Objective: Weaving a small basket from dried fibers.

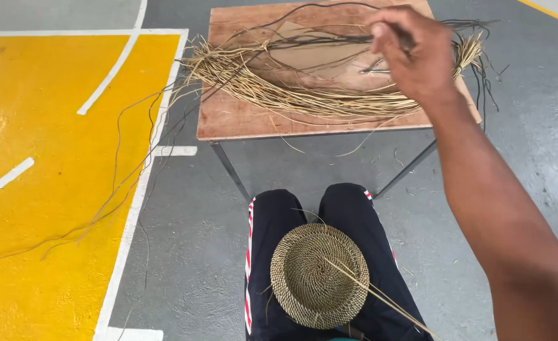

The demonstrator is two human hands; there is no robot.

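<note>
Seated weaver, viewed from above. The right hand [411,53] is raised over the square brown plywood bench [241,120], its fingers pinched narrow on thin dark strands [329,41] lifted from the heap beneath it; exactly how many strands it holds cannot be told. The left hand is out of view.

A long curved bundle of pale straw-coloured fibre [279,95] lies across the bench top, its ends fanning past the left and right edges, probably so that single lengths can be drawn off without tangling. Dark cord-like strands lie mixed over the bundle, and a few trail off the left edge down to the floor. A small metal tool [375,68], too blurred to identify, rests on the bench just beside the hand.

The round coiled basket base of tan woven fibre [319,276] rests on the person's lap, on dark trousers with red-and-white side stripes [251,252]. It lies unheld, with loose pale working strands [380,297] projecting from its centre toward the lower right.

The grey concrete floor [512,145] carries a yellow painted area with white lines [52,189] at left.
</note>
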